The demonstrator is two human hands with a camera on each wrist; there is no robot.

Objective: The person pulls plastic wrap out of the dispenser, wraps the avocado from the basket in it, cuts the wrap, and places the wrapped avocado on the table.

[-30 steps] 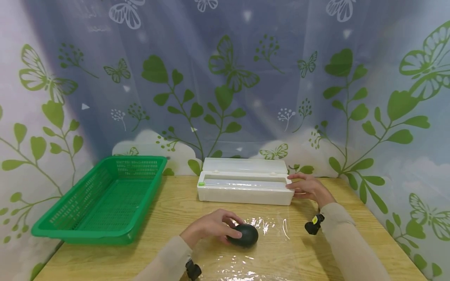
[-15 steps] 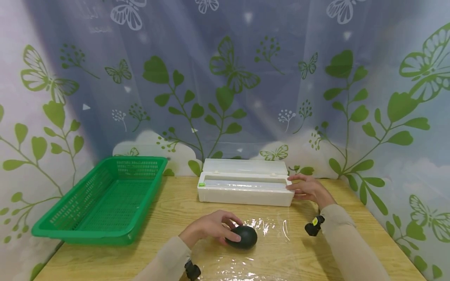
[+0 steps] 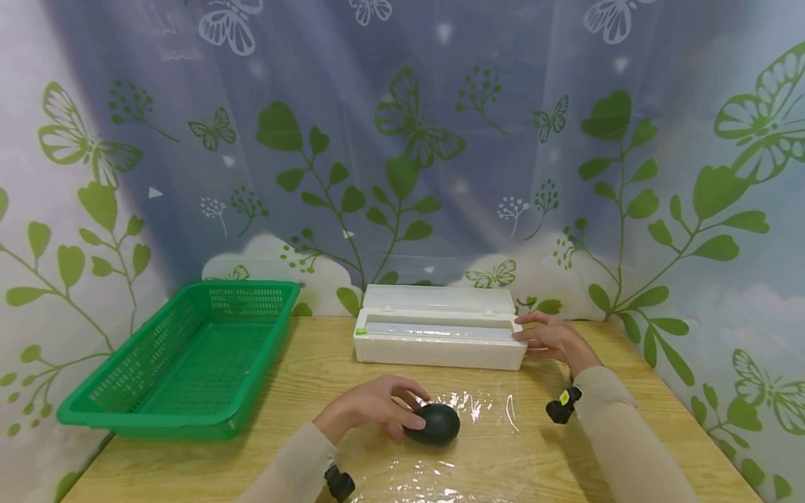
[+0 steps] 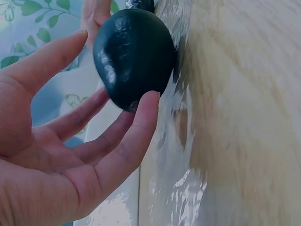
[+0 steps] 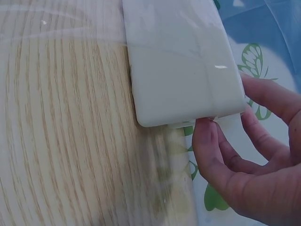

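Observation:
A dark green, egg-shaped avocado [image 3: 438,425] lies on clear cling film [image 3: 490,447] spread over the table. My left hand [image 3: 374,409] is at its left end. In the left wrist view the thumb [image 4: 61,54] stands apart from the avocado [image 4: 136,54], while one fingertip [image 4: 149,101] overlaps its lower end; whether it touches, I cannot tell. Beyond the avocado stands a white cling film dispenser [image 3: 440,353], lid raised, a roll visible inside. My right hand [image 3: 556,340] grips its right end, and in the right wrist view fingertips meet the dispenser's [image 5: 183,70] end and edge.
To the left, a green perforated plastic basket [image 3: 242,391] stands on the wooden table [image 3: 314,349]. A patterned curtain [image 3: 352,175] with leaves and butterflies hangs behind the table and along its sides. Black cameras are strapped to both wrists.
My left hand has drawn back slightly to the left, and its thumb covers less of the avocado. The avocado has shifted hardly at all. My right hand keeps its place on the cling film dispenser.

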